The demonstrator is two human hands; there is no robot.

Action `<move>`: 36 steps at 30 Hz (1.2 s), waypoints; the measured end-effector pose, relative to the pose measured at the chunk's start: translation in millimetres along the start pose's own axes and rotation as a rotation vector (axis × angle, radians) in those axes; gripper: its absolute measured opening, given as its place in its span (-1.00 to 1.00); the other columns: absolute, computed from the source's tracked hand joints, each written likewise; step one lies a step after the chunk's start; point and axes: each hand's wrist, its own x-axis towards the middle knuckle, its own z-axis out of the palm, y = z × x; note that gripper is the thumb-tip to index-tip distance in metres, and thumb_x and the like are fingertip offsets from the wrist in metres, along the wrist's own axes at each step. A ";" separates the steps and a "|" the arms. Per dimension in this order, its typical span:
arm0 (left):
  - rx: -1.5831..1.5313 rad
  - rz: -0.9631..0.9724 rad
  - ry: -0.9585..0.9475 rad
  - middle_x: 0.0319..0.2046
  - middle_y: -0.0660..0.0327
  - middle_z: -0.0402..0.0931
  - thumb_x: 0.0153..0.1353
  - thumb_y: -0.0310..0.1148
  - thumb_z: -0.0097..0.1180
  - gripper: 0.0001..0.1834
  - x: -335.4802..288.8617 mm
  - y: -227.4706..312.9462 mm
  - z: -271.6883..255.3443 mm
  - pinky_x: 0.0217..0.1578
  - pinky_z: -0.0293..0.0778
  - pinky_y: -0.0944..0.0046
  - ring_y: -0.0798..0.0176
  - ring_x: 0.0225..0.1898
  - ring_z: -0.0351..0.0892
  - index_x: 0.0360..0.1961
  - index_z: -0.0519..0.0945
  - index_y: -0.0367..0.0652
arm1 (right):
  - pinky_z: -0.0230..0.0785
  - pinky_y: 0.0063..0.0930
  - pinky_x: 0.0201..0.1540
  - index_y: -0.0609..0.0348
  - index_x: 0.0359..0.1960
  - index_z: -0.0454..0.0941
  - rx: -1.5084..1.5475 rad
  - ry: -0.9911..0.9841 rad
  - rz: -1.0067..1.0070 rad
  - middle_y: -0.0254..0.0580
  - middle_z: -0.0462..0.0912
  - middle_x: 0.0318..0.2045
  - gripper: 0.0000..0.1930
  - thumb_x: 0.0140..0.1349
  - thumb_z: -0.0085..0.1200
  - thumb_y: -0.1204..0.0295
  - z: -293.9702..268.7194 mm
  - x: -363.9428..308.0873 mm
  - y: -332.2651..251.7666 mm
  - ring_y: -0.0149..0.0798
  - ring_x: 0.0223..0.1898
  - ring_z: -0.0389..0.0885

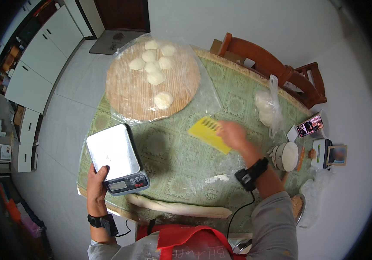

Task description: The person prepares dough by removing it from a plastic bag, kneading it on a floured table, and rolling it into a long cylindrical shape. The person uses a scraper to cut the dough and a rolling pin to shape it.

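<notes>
My left hand point(96, 184) grips the near left corner of a kitchen scale point(114, 151), its thumb resting on the silver weighing plate. Nothing lies on that plate. A yellow dough scraper point(209, 134) is in my right hand point(233, 134), held over the middle of the table, slightly blurred. Along the near edge stretches a long roll of dough point(179, 207). Beyond the scale, several pale dough pieces point(164, 100) sit on a round wooden board point(121, 86) under or over clear plastic film; which of the two I cannot tell.
A green patterned cloth point(173, 173) covers the table, with a flour patch point(217, 178) near my right forearm. To the right are a knotted plastic bag point(267, 108), a flour-filled bowl point(289, 157), a phone point(310, 125) and a metal bowl point(299, 208). A wooden chair point(259, 60) stands behind the table.
</notes>
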 end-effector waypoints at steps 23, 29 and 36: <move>0.023 0.010 0.023 -0.07 0.14 0.47 -0.09 -0.07 0.41 -0.15 -11.0 0.8 -9.5 0.00 0.38 0.30 0.26 -0.06 0.48 0.12 0.32 -0.36 | 0.37 -0.08 -0.33 0.01 -0.34 0.51 -0.061 -0.175 -0.231 -0.07 0.60 -0.45 -0.89 0.05 0.05 0.41 25.5 1.3 -42.1 0.04 -0.33 0.58; 0.014 0.033 0.010 -0.11 0.16 0.48 -0.09 -0.08 0.41 -0.18 -10.5 -5.0 -14.3 -0.03 0.39 0.31 0.29 -0.10 0.49 0.10 0.33 -0.35 | 0.36 -0.06 -0.36 0.02 -0.37 0.53 -0.114 -0.174 -0.314 -0.08 0.59 -0.47 -0.87 0.02 0.06 0.37 28.6 0.0 -46.0 0.05 -0.36 0.58; -0.016 0.023 -0.002 -0.12 0.18 0.48 -0.07 -0.12 0.40 -0.22 -13.3 -9.4 -13.9 -0.05 0.40 0.32 0.30 -0.13 0.48 0.09 0.35 -0.35 | 0.36 -0.07 -0.37 0.03 -0.40 0.54 0.001 -0.015 -0.214 -0.08 0.59 -0.48 -0.90 0.01 0.07 0.42 27.1 0.2 -51.0 0.05 -0.39 0.58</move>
